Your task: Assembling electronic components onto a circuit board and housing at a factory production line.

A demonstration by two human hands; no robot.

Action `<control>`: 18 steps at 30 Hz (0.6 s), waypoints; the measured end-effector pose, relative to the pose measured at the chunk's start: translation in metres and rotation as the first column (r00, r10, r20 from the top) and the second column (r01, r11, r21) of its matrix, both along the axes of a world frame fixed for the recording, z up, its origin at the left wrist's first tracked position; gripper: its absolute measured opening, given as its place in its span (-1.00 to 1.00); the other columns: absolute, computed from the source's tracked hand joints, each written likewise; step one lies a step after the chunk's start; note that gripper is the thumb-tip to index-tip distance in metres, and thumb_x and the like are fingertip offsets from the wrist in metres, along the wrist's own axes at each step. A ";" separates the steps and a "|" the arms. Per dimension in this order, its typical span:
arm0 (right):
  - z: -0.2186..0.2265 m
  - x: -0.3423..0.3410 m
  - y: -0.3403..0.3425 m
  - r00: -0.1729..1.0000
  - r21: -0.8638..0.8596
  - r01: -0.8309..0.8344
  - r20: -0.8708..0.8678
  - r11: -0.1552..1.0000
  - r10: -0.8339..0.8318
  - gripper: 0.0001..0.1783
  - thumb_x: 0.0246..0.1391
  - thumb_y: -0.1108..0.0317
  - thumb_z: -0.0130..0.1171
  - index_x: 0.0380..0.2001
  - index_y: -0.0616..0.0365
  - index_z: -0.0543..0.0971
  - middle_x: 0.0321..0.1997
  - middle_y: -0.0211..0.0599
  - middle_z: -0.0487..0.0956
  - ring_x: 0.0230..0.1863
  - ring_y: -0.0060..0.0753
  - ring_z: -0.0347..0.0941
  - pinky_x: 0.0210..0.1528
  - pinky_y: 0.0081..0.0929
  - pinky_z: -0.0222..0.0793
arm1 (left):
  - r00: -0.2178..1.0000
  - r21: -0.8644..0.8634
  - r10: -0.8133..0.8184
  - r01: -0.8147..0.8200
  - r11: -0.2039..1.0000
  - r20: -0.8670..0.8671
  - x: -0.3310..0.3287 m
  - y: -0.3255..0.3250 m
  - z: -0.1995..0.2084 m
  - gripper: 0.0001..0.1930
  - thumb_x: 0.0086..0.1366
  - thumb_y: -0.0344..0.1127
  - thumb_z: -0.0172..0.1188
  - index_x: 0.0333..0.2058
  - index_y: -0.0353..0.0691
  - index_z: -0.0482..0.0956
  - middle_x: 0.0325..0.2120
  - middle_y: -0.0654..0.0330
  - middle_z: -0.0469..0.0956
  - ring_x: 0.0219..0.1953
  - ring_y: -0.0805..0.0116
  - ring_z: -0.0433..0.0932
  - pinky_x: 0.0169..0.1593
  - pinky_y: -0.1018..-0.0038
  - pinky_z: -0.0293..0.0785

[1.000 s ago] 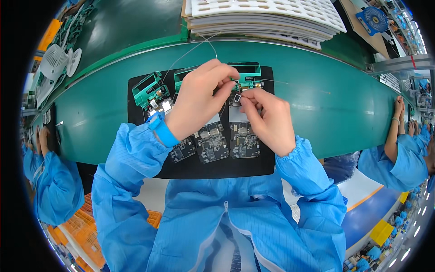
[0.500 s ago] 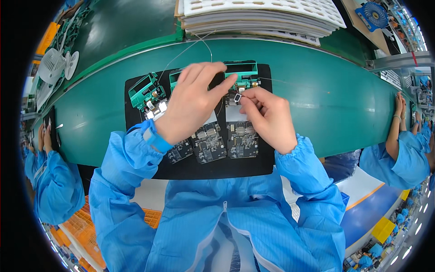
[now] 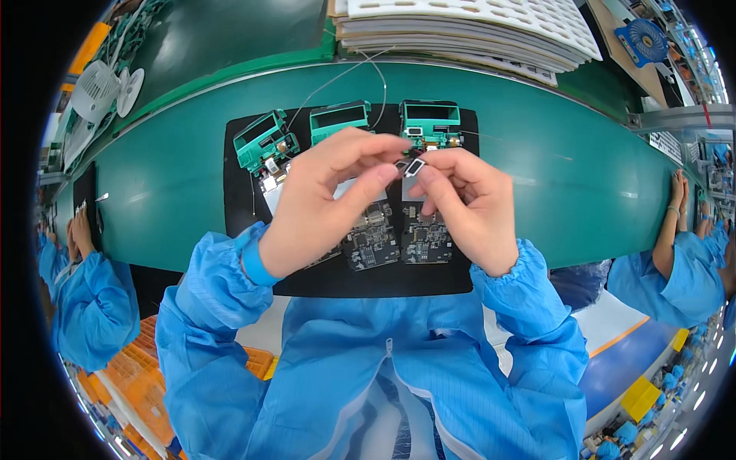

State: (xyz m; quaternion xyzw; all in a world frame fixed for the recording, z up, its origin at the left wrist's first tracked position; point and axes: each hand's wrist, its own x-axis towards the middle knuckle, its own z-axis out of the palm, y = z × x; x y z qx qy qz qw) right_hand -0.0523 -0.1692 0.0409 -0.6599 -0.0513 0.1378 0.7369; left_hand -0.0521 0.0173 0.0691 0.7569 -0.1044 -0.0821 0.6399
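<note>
The right hand grips a small black-and-white part between thumb and forefinger. The left hand is partly open just left of it, thumb and forefinger apart; contact cannot be confirmed. The part is above the mat, between the right housing, far, and right board, near.

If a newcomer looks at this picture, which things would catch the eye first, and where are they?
Probably the small white-framed black piece near the centre, in the grip of the right hand, with the left hand close beside it. Then the three green housings along the far side of the black mat. At the top, the stack of slotted white sheets also stands out.
</note>
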 end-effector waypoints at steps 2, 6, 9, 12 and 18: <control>0.000 0.002 0.009 1.000 -0.006 -0.018 -0.007 1.000 0.018 -0.84 0.14 0.47 0.09 -0.22 0.27 0.56 -0.45 -0.34 0.61 -0.45 -0.64 0.52 -0.46 -0.70 0.41 | 0.990 -0.110 0.005 -0.020 0.994 -0.140 -0.001 0.008 0.010 -0.82 0.29 -0.53 0.08 -0.16 -0.39 0.56 -0.23 0.17 0.52 -0.18 0.42 0.53 -0.09 0.51 0.49; -0.002 0.007 0.027 0.993 -0.057 -0.060 0.102 0.997 0.065 -0.85 0.11 0.48 0.11 -0.24 0.24 0.59 -0.47 -0.32 0.64 -0.53 -0.64 0.53 -0.51 -0.68 0.40 | 0.969 -0.148 0.019 -0.057 0.987 -0.244 -0.004 0.029 0.014 -0.82 0.28 -0.52 0.10 -0.15 -0.39 0.54 -0.20 0.17 0.55 -0.13 0.43 0.53 -0.04 0.52 0.46; 0.004 0.009 0.042 0.985 -0.073 -0.107 0.125 0.992 0.116 -0.86 0.11 0.46 0.12 -0.27 0.26 0.59 -0.46 -0.29 0.64 -0.50 -0.59 0.55 -0.51 -0.64 0.41 | 0.970 -0.156 0.029 -0.068 0.985 -0.242 -0.008 0.043 0.011 -0.82 0.28 -0.53 0.09 -0.14 -0.38 0.52 -0.21 0.16 0.55 -0.14 0.45 0.53 -0.03 0.55 0.45; 0.005 0.013 0.050 0.961 -0.145 -0.121 0.229 0.982 0.153 -0.87 0.10 0.45 0.13 -0.30 0.24 0.60 -0.45 -0.26 0.64 -0.50 -0.53 0.56 -0.53 -0.61 0.40 | 0.968 -0.104 0.028 -0.056 0.993 -0.249 -0.002 0.056 0.014 -0.82 0.28 -0.54 0.07 -0.15 -0.37 0.51 -0.22 0.15 0.55 -0.15 0.48 0.53 -0.03 0.57 0.45; 0.000 0.019 0.061 0.932 -0.317 -0.136 0.280 0.939 0.230 -0.88 0.08 0.47 0.14 -0.32 0.25 0.59 -0.47 -0.18 0.61 -0.53 -0.39 0.56 -0.50 -0.54 0.42 | 0.989 0.274 0.086 -0.117 0.955 0.124 0.010 0.070 0.005 -0.78 0.19 -0.60 0.10 -0.18 -0.30 0.56 -0.38 0.25 0.49 -0.32 0.47 0.51 -0.24 0.57 0.44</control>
